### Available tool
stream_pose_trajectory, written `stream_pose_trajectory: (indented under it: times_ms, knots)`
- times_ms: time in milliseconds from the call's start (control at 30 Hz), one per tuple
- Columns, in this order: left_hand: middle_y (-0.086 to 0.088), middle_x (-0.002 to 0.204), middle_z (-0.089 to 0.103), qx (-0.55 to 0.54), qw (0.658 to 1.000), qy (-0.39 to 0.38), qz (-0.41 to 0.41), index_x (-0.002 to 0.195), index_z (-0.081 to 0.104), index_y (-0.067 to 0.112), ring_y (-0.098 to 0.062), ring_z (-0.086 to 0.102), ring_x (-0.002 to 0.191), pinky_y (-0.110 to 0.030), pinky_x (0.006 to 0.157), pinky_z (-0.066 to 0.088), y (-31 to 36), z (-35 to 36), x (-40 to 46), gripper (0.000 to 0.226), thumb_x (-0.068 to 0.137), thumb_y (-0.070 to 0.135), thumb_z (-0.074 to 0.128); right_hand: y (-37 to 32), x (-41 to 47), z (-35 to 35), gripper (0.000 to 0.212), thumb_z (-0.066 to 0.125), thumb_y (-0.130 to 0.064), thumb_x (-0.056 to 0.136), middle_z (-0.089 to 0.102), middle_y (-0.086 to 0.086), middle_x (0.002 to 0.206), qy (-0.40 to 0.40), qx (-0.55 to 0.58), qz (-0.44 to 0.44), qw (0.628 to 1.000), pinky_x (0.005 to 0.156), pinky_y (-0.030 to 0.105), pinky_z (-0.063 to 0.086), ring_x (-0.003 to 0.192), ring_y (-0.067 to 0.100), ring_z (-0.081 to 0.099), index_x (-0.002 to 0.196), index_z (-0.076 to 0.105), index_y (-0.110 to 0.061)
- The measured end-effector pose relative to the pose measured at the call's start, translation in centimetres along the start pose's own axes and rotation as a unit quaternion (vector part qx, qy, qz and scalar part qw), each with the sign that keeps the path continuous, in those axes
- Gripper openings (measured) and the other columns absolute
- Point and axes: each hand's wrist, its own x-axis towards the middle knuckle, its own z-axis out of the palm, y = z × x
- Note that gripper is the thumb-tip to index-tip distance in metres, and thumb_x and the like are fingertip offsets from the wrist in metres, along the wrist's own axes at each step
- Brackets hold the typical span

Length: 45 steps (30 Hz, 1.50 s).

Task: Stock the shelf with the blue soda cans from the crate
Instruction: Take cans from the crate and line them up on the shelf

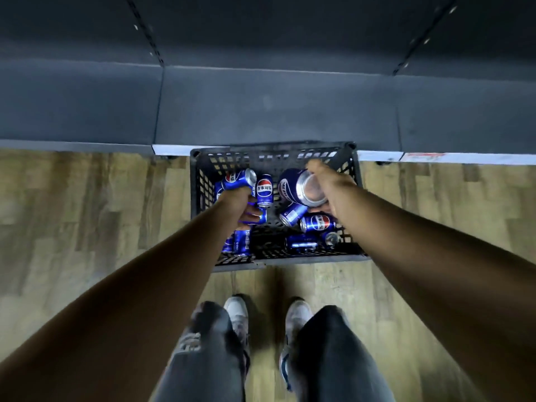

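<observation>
Head view: we see blue soda cans with a red, white and blue roundel lying loose in a black plastic crate (203, 169) on the wood floor. Our right hand (327, 187) curls round one can (295, 187), tilted, silver end toward us. Our left hand (237, 203) grips another can (237, 179), its long axis running left-right, rim pointing right.

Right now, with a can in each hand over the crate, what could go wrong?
1. The right hand holds its can by the rim end, tilted; it may slip and fall onto the loose cans below, denting them.
2. The left hand seems to hold more than one can, so one might drop while rising.
3. The crate sits against the shelf edge; a lifted can could knock it.
</observation>
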Motion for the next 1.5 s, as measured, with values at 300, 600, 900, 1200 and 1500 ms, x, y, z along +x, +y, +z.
stream_pose_trajectory:
  times_ms: [300, 600, 900, 1200, 1500]
  knots:
    - [-0.008, 0.073, 0.065, -0.001, 0.996, -0.089, 0.028, 0.092, 0.054, 0.009, -0.023, 0.060, 0.069, -0.029, 0.066, 0.044, 6.2, -2.5, -14.9, 0.043, 0.098, 0.047, 0.035, -2.9, -15.3, -4.8, 0.028, 0.053, -0.049, 0.085, 0.066, 0.004, 0.080, -0.160, 0.048, -0.038, 0.985, 0.064, 0.028, 0.038, 0.075, 0.021, 0.063, 0.083, 0.058, -0.021]
    - [-0.008, 0.110, 0.065, -0.100, 0.981, -0.067, 0.152, 0.120, 0.052, 0.015, -0.022, 0.064, 0.092, -0.036, 0.072, 0.051, 11.6, -5.6, -25.4, 0.058, 0.085, 0.061, 0.050, -5.9, -24.6, -7.4, 0.015, 0.056, -0.036, 0.090, 0.063, 0.001, 0.092, -0.310, 0.122, -0.122, 0.935, 0.093, 0.033, 0.044, 0.095, 0.018, 0.057, 0.088, 0.058, -0.021]
    - [-0.012, 0.103, 0.069, -0.139, 0.934, -0.047, 0.325, 0.117, 0.062, 0.004, -0.021, 0.068, 0.081, -0.026, 0.063, 0.055, 16.9, -7.0, -33.5, 0.072, 0.061, 0.047, 0.076, -10.8, -31.0, -12.0, 0.030, 0.060, -0.028, 0.065, 0.064, 0.001, 0.092, -0.418, 0.140, -0.155, 0.884, 0.095, 0.038, 0.038, 0.092, 0.015, 0.058, 0.093, 0.059, -0.018]
    - [-0.006, 0.084, 0.072, -0.092, 0.888, -0.059, 0.446, 0.099, 0.063, 0.007, -0.022, 0.067, 0.077, -0.034, 0.073, 0.053, 19.2, -7.0, -42.4, 0.060, 0.052, 0.041, 0.079, -13.6, -37.1, -16.2, 0.048, 0.063, -0.016, 0.065, 0.070, -0.001, 0.095, -0.462, 0.052, -0.271, 0.843, 0.087, 0.038, 0.046, 0.090, 0.018, 0.066, 0.111, 0.054, -0.025]
    - [-0.003, 0.075, 0.070, -0.100, 0.843, -0.117, 0.516, 0.066, 0.075, 0.017, -0.023, 0.060, 0.078, -0.041, 0.094, 0.039, 20.7, -8.0, -50.0, 0.017, 0.064, 0.029, 0.063, -15.8, -44.0, -17.7, 0.039, 0.063, -0.011, 0.065, 0.072, 0.010, 0.085, -0.472, 0.036, -0.372, 0.798, 0.082, 0.032, 0.056, 0.078, 0.022, 0.070, 0.103, 0.061, -0.007]
